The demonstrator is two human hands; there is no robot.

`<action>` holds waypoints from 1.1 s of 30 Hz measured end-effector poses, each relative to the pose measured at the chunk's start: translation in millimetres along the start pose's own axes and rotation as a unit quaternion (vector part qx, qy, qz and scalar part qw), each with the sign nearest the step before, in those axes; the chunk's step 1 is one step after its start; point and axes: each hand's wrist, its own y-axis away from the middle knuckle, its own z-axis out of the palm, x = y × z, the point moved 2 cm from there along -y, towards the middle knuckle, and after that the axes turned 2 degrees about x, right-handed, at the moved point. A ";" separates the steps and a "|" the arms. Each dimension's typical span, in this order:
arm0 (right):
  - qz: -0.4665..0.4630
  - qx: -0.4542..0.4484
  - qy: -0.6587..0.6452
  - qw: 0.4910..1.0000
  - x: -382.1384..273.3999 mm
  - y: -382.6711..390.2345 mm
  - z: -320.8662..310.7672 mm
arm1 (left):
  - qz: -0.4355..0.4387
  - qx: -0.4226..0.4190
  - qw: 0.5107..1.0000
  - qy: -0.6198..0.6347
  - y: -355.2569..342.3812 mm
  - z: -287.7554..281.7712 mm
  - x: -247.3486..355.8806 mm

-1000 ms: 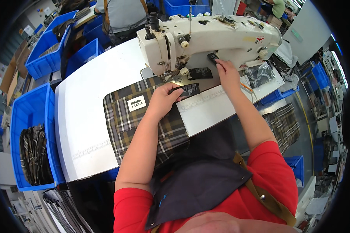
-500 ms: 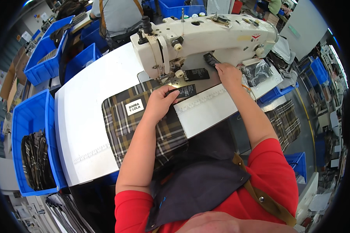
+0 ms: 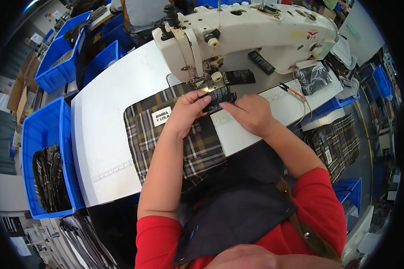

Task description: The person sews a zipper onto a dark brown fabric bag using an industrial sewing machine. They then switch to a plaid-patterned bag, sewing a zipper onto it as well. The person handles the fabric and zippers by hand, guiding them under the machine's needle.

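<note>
Before the needle of a white sewing machine (image 3: 251, 27), my left hand (image 3: 188, 112) pinches black fabric labels (image 3: 219, 95) with pale print. They overlap and look like two. My right hand (image 3: 253, 115) has its fingers curled, the fingertips at the labels' lower right edge. Below my left hand lies a plaid fabric panel (image 3: 175, 148) in brown, black and white, with a white patch (image 3: 161, 116) sewn on. On the machine bed, a stack of black labels (image 3: 239, 76) lies beside the presser foot, and another black label stack (image 3: 261, 62) lies further right.
Orange-handled thread snips (image 3: 294, 92) and a clear plastic bag (image 3: 313, 78) lie on the table's right side. A blue bin (image 3: 74, 179) with folded plaid pieces (image 3: 50, 179) stands at the left. More plaid fabric (image 3: 339, 148) hangs at the right. Another person (image 3: 146, 15) sits beyond the machine.
My right hand has come from the far label stack back toward me, to the labels in my left hand. The far stack stays on the bed. The view has shifted slightly.
</note>
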 end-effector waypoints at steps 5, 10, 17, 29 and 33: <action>0.346 0.042 -0.229 0.909 19.9 11.7 2.5 | 0.011 0.040 0.999 0.026 -1.5 0.1 -1.6; 0.475 -0.050 -0.460 0.749 35.9 19.2 20.3 | 0.026 0.031 0.999 -0.013 -3.2 2.9 -1.7; 0.477 -0.105 -0.383 0.784 40.3 19.0 31.8 | 0.151 0.043 0.975 -0.159 2.5 19.3 4.8; 0.389 -0.117 -0.231 0.884 41.6 17.1 32.9 | 0.270 0.188 0.828 -0.454 5.5 22.1 5.0; 0.370 -0.147 -0.205 0.894 42.1 15.3 31.0 | 0.210 0.171 0.857 -0.439 4.5 22.3 7.2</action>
